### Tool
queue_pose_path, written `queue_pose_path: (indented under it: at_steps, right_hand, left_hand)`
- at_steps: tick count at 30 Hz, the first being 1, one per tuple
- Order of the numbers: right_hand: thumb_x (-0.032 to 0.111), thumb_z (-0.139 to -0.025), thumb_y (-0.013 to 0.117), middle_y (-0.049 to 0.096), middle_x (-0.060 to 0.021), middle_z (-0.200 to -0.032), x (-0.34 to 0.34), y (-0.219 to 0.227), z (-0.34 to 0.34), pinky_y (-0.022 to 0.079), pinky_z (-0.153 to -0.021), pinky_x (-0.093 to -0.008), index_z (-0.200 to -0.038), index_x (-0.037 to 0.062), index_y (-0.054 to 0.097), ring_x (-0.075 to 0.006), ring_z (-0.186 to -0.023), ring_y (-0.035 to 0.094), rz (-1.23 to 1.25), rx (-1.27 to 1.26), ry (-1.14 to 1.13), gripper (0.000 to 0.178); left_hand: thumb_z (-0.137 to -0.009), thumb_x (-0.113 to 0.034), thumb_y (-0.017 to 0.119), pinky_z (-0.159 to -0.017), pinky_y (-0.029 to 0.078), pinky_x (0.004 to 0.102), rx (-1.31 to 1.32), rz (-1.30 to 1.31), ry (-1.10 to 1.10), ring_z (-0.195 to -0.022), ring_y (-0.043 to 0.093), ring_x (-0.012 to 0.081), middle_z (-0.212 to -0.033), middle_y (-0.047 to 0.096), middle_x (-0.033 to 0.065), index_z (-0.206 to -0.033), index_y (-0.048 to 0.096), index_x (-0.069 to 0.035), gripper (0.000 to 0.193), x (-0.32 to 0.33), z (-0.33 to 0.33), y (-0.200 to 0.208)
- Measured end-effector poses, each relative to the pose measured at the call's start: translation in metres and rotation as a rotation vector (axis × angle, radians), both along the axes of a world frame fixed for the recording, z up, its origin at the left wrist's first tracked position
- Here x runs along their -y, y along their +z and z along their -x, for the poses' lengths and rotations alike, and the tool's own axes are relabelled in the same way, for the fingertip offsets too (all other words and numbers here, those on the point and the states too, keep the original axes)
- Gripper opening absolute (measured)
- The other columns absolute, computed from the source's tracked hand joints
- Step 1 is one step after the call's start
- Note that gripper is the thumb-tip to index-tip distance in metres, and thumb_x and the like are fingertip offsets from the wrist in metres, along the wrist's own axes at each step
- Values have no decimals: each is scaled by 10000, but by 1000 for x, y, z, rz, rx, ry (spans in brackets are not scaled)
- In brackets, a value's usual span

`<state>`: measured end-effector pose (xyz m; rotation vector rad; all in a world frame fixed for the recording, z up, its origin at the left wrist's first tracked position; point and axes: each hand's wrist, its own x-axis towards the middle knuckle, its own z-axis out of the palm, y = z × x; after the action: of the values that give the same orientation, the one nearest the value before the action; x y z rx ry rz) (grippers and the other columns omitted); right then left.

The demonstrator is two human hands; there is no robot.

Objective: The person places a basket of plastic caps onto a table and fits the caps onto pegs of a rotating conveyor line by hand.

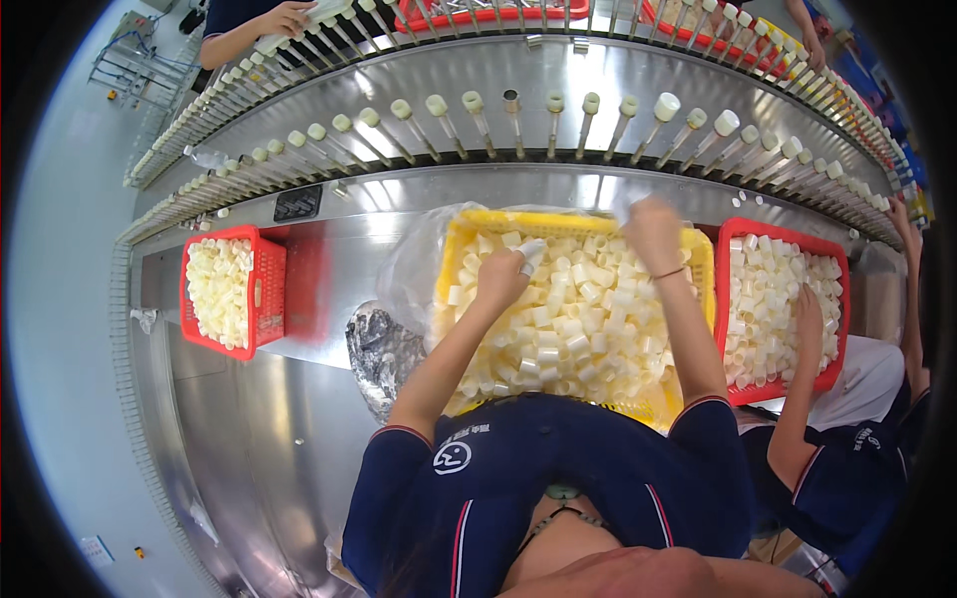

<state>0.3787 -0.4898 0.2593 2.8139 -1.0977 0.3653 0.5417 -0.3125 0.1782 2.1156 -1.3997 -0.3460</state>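
Observation:
A yellow plastic basket (706, 274) in front of me holds a heap of cream-white plastic caps (558, 329), short and cylindrical. Over its left part my left hand (503, 279) is closed, with a whitish cap (531, 251) at its fingertips; a ring shows on one finger. My right hand (654, 235) is raised over the basket's far right side, a thin band round its wrist. Motion smears its fingers and a whitish shape at their tips. Beyond the basket runs a curved row of metal posts (588, 125), many topped with the same kind of cap.
Red baskets of caps stand left (267, 299) and right (842, 329). A co-worker's hand (809, 314) reaches into the right one. Clear plastic film (404, 264) and a crumpled silvery bag (379, 349) lie by the yellow basket. Another person's hand (287, 18) is at the far posts.

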Motion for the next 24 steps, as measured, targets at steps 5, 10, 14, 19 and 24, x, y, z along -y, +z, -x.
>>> queue_pose_path:
  at_steps: [5, 10, 14, 19, 24]
  right_hand:
    - [126, -694, 531, 579, -109, -693, -24, -87, -4, 473, -564, -366, -674, 67, 612, -262, -655, 585, -75, -107, 110, 102]
    - [109, -689, 534, 579, -112, -708, -32, -90, -13, 475, -586, -352, -685, 70, 611, -237, -704, 584, -100, -219, 97, 87]
    - [84, -688, 546, 576, -121, -741, -33, -74, 2, 462, -577, -359, -715, 64, 582, -248, -730, 568, -162, 55, 150, 50]
    - [110, -762, 564, 561, -128, -829, -23, -55, 6, 460, -660, -318, -825, 32, 504, -244, -757, 562, -570, 545, 218, 117]
    - [122, -793, 573, 540, -106, -834, -2, 0, -23, 445, -709, -294, -998, 35, 504, -241, -755, 543, -621, 1056, 212, 233]
  left_hand:
    - [-768, -85, 516, -604, 426, 256, -449, -188, 33, -620, 519, 136, -742, 602, 63, -1029, 616, -118, 281, -4, -13, 38]
    - [-824, -131, 457, -600, 413, 245, -890, 32, 28, -712, 523, 105, -894, 584, 24, -1104, 539, -48, 303, -19, -37, 37]
    - [-833, -140, 449, -589, 358, 180, -1393, 157, 122, -699, 461, 57, -873, 539, -10, -1134, 510, -65, 316, -31, -49, 38]
    - [-838, -127, 459, -541, 339, 167, -1346, 201, 85, -611, 420, 38, -777, 526, -25, -1123, 531, -74, 298, -25, -49, 39]
    - [-841, -86, 456, -516, 330, 150, -1247, 160, 61, -554, 395, 30, -707, 513, -40, -1119, 550, -115, 295, -19, -34, 41]
